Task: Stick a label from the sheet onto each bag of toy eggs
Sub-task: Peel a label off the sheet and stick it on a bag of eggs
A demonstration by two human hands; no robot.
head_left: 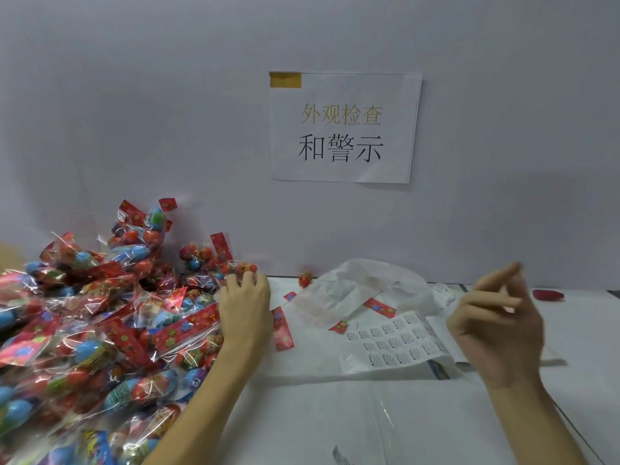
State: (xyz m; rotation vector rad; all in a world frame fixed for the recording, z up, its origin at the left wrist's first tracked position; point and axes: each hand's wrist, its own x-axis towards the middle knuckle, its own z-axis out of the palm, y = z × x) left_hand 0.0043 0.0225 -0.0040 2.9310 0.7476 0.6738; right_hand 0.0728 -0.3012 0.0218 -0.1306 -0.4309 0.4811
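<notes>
Head view: the left hand [245,308] reaches forward, its grip curled onto a bag of toy eggs [235,271] at the right edge of the heap of bags [100,313], too many to count. The right hand [500,325] hovers raised, fingers loosely bent, gripping nothing. One label sheet [397,342] lies on the surface [335,414] just left of it.

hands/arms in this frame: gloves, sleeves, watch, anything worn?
Nothing worn that shows. Left hand and right hand are bare, with no gloves, rings or watch visible. Both forearms are bare down to the frame's bottom edge, so no sleeve is in view. No markings or tape on either.
</notes>
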